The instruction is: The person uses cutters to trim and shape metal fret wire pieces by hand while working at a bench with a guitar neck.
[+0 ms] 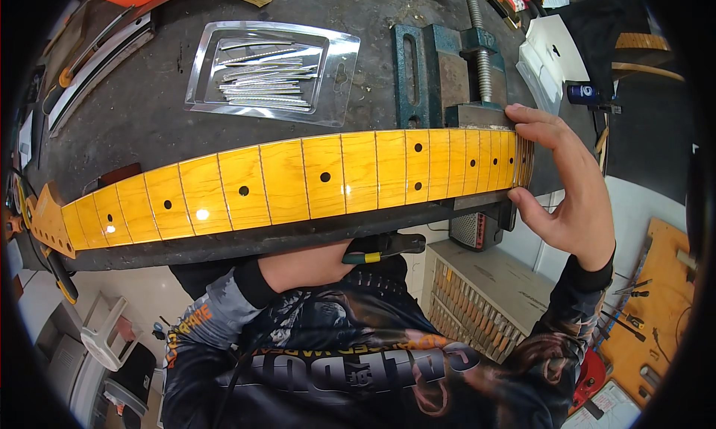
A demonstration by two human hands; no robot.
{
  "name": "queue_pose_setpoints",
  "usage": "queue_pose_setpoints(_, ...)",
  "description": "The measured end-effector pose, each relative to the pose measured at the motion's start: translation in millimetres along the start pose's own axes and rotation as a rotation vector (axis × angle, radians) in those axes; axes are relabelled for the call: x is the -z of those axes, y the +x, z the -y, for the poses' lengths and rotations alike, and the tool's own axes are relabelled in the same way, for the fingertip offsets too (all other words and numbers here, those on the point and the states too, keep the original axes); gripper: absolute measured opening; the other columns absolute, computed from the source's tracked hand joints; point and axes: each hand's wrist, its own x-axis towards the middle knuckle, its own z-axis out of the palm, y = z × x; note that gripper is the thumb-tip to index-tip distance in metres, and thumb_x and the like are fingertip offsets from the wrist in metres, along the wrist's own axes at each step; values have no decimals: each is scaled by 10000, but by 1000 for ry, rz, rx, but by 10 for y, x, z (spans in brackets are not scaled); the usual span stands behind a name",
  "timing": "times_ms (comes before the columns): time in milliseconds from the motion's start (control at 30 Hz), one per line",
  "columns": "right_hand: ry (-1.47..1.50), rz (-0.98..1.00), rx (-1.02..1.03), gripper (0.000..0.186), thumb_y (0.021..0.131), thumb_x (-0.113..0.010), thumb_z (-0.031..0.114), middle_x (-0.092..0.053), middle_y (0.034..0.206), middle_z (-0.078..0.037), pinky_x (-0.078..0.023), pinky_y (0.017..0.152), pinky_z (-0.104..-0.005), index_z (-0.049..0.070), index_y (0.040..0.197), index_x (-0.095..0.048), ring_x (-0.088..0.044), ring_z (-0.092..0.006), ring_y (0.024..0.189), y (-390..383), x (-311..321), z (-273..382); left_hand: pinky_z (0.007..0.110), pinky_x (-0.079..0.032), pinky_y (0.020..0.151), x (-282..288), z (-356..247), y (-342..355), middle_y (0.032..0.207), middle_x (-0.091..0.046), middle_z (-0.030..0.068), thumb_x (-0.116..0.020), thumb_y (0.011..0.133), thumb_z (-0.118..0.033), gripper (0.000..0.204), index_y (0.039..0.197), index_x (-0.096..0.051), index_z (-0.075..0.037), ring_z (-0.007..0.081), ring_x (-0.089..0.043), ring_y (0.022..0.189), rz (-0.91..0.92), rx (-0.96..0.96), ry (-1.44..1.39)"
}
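A yellow guitar neck (287, 183) with dark dots lies lengthwise along the bench edge, headstock at the left. Several wires cross its right end, beside a green bench vise (418, 71). My right hand (567, 198) grips that end, with thumb on the near edge and fingertips on the far edge. Below the neck, my left hand (313, 261) holds pliers (388, 246) with black jaws and green-and-yellow handles; its fingers are partly hidden. A clear plastic tray (343, 82) of thin silvery strips sits behind the neck.
Long straight tools (101, 71) lie at the bench's (156, 108) left. A blue container (582, 93) and white packaging (541, 56) are at the right. A wooden drawer cabinet (477, 280) stands below, with a tool board (656, 302) at the lower right.
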Motion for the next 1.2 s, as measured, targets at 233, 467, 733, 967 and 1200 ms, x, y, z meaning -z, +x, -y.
queue_pose_setpoints(233,2,8,-1,653,808,-784,101,-666,1582,-216,-473,1260,-505,32,1438,-626,-630,-430,1483,7,5,16,485,-556,1107,-25,69,-69,1392,-726,225,-791,1014,-201,562,1534,-636,-56,424,-704,1285,-23,6,31)
queue_pose_setpoints(467,1,17,-3,673,793,-785,62,-658,1591,-217,-472,1262,-506,34,1445,-620,-626,-434,1487,17,1,27,476,-557,1102,54,6,-73,1367,-739,219,-804,1015,-215,580,1543,-624,-59,414,-714,1273,-11,20,63)
queue_pose_setpoints(733,-7,20,-15,690,785,-796,12,-654,1598,-213,-476,1264,-506,44,1451,-616,-617,-436,1498,14,12,58,481,-541,1129,45,15,-55,1384,-724,231,-814,1014,-232,644,1591,-584,-62,414,-703,1293,-33,-15,-37)
queue_pose_setpoints(967,-56,25,-21,694,782,-812,-16,-653,1600,-200,-490,1251,-495,40,1446,-617,-621,-437,1488,18,39,156,507,-508,1174,103,-34,-90,1463,-676,253,-824,981,-215,669,1591,-589,-77,452,-647,1367,-1,7,37)
queue_pose_setpoints(1200,-162,55,-33,716,793,-829,-51,-645,1608,-192,-514,1219,-486,19,1471,-611,-628,-441,1464,29,93,263,521,-526,1140,40,-13,-121,1435,-679,276,-805,956,-148,651,1566,-596,-60,475,-668,1331,-24,-7,69)
